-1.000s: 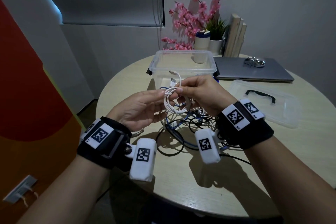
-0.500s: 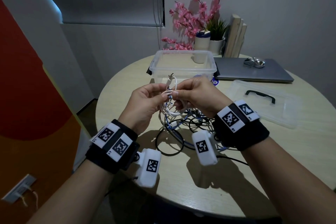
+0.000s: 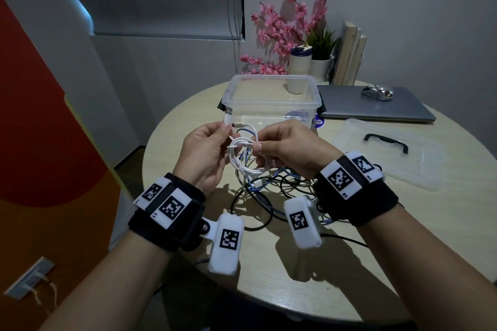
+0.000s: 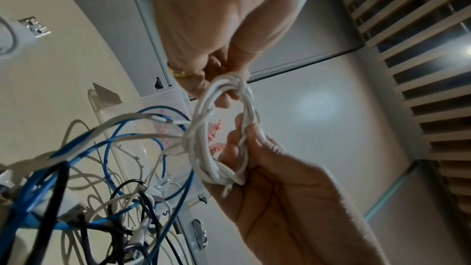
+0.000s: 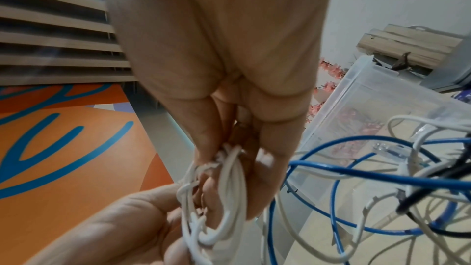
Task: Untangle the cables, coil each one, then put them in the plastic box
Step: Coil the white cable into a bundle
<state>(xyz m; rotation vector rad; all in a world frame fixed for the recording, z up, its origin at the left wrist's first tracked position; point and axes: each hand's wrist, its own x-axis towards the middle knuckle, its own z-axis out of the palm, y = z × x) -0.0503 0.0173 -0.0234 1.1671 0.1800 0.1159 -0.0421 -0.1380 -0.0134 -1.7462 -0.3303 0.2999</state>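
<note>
Hands meet above the round table (image 3: 349,263) in the head view. The left hand (image 3: 207,154) pinches the free end of the white cable (image 3: 243,154) at 10 o'clock from the coil, its plug pointing toward the right hand (image 3: 289,149), which pinches the wrapped coil at its 3 o'clock side between thumb and fingers. Below the coil, at 6 o'clock, a tangle of cables (image 3: 269,188) in blue, black and white lies on the table. The plastic box (image 3: 271,105) stands open at 12 o'clock from the hands, and its lid (image 3: 387,153) lies flat at 3 o'clock beside a closed laptop (image 3: 376,107) with a mouse (image 3: 376,92) on top.

From the left wrist camera, the white cable (image 4: 221,134) forms a ring of several turns; the left hand (image 4: 280,198) grips its lower side with curled fingers, and the right hand (image 4: 224,27), wearing a gold ring (image 4: 178,72), pinches the top. The tangle (image 4: 102,188) hangs at 8 o'clock.

From the right wrist camera, the right hand (image 5: 229,67) pinches the coil (image 5: 219,198) from above, while the left hand (image 5: 122,229) holds it from 7 o'clock. The box (image 5: 382,108) and the tangle (image 5: 382,178) sit at 3 o'clock.
</note>
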